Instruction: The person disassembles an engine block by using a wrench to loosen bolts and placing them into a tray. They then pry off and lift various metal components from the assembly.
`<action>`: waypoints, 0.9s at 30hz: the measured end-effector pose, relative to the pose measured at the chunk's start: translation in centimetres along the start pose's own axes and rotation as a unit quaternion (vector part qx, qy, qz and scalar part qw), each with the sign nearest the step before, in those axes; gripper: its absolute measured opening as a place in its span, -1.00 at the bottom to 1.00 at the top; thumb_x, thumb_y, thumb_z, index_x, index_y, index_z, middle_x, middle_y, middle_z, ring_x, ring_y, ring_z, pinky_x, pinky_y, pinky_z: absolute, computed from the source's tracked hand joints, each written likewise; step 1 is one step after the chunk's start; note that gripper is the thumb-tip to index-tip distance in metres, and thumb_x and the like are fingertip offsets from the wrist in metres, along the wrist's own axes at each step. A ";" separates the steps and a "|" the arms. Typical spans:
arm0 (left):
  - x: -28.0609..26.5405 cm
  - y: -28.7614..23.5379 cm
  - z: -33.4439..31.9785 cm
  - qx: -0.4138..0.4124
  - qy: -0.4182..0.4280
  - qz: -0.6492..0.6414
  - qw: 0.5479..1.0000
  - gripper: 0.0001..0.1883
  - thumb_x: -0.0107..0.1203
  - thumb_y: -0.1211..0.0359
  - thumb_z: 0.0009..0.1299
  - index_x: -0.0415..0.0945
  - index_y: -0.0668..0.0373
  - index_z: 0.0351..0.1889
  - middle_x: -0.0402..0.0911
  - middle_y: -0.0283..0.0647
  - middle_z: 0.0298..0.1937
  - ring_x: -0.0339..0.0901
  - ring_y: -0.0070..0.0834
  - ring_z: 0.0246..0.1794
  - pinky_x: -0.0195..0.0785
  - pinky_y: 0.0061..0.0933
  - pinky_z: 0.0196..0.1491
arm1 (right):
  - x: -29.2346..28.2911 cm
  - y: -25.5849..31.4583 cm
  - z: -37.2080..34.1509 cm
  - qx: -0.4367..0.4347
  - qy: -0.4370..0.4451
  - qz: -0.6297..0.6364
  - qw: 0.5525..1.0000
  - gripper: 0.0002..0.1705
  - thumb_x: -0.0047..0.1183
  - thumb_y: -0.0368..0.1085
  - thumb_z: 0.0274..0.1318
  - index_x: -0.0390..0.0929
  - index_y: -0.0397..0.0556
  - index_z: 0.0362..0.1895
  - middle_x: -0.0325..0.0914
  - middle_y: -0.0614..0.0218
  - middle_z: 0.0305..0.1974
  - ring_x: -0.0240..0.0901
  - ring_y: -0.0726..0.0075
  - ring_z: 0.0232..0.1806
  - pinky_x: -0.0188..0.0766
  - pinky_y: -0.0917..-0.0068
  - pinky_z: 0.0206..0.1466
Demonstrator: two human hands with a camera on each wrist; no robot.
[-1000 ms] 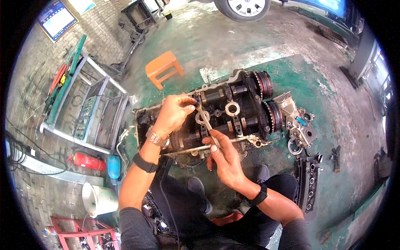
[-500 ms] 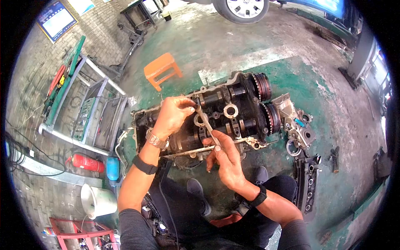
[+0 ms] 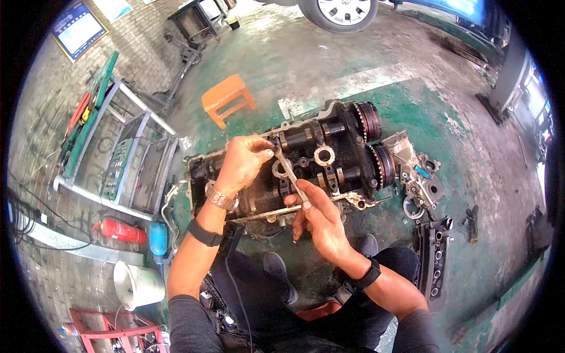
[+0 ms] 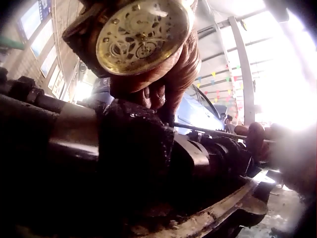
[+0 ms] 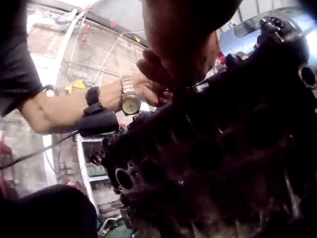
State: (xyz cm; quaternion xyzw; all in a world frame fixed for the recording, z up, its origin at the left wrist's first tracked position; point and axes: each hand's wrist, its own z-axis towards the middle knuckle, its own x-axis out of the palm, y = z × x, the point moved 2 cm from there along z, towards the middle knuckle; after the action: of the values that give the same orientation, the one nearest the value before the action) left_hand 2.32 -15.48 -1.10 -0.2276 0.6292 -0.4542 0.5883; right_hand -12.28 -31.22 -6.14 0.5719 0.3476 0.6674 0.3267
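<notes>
An engine (image 3: pixel 250 197) with its camshafts uncovered stands on the floor in front of me in the head view. Over its middle lies a slim metal wrench (image 3: pixel 288 167), slanting from the far left toward me. At the wrench's far end, my left hand (image 3: pixel 241 162) pinches it with thumb and fingertips, close over a camshaft cap. My right hand (image 3: pixel 321 226) grips the near end of the handle between thumb and fingers. In the left wrist view a dark cap (image 4: pixel 136 134) partly hides the left fingertips, and the wrench's thin shank (image 4: pixel 203 130) runs right toward the other hand.
Removed engine parts lie right of the engine: a metal cover (image 3: pixel 421 182) and a long black cover (image 3: pixel 436 259). An orange stool (image 3: pixel 226 94) stands beyond it. On the left are a tool rack (image 3: pixel 118 147), a fire extinguisher (image 3: pixel 120 230) and a white bucket (image 3: pixel 138 285).
The wrench handle and my right hand have swung slightly right and away from me relative to the engine. My left hand stays at the wrench's far end.
</notes>
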 end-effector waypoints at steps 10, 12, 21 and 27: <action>0.3 -0.1 -0.2 0.022 -0.014 0.022 0.999 -0.86 0.20 0.53 0.19 0.60 0.36 -0.29 0.66 -0.19 -0.36 0.54 -0.58 -0.35 0.40 -0.52 -0.20 | -1.4 0.6 1.2 0.021 -0.048 0.035 0.998 -0.63 -0.33 -0.43 0.31 0.19 -0.18 0.18 0.49 0.23 -0.13 0.33 0.51 -0.58 0.41 0.53 -0.51; 0.4 -0.1 -0.3 0.017 -0.029 0.009 0.999 -0.87 0.20 0.54 0.19 0.59 0.37 -0.30 0.65 -0.20 -0.38 0.53 -0.59 -0.36 0.40 -0.52 -0.22 | -1.4 0.8 1.1 0.011 -0.036 0.030 0.999 -0.62 -0.31 -0.43 0.29 0.18 -0.17 0.19 0.49 0.24 -0.13 0.33 0.51 -0.58 0.40 0.54 -0.53; 0.6 0.3 -0.3 0.031 -0.032 0.005 0.999 -0.88 0.20 0.54 0.19 0.58 0.38 -0.32 0.64 -0.21 -0.40 0.51 -0.60 -0.39 0.40 -0.52 -0.24 | -1.7 2.7 1.3 -0.009 -0.061 -0.041 0.997 -0.53 -0.25 -0.50 0.24 0.08 -0.19 0.24 0.47 0.15 -0.13 0.33 0.54 -0.57 0.40 0.55 -0.53; 0.6 0.0 -0.4 0.041 -0.033 0.009 0.999 -0.88 0.19 0.55 0.20 0.56 0.38 -0.31 0.63 -0.21 -0.38 0.51 -0.59 -0.37 0.39 -0.51 -0.22 | -1.8 3.4 1.1 -0.044 -0.081 -0.096 0.991 -0.49 -0.23 -0.55 0.23 0.05 -0.20 0.26 0.44 0.13 -0.10 0.40 0.52 -0.53 0.43 0.56 -0.49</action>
State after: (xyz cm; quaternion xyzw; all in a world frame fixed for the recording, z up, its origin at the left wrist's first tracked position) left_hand 1.79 -15.83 -1.51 -0.2127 0.5923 -0.4665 0.6215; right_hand -11.06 -34.43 -4.15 0.5731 0.3437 0.5991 0.4410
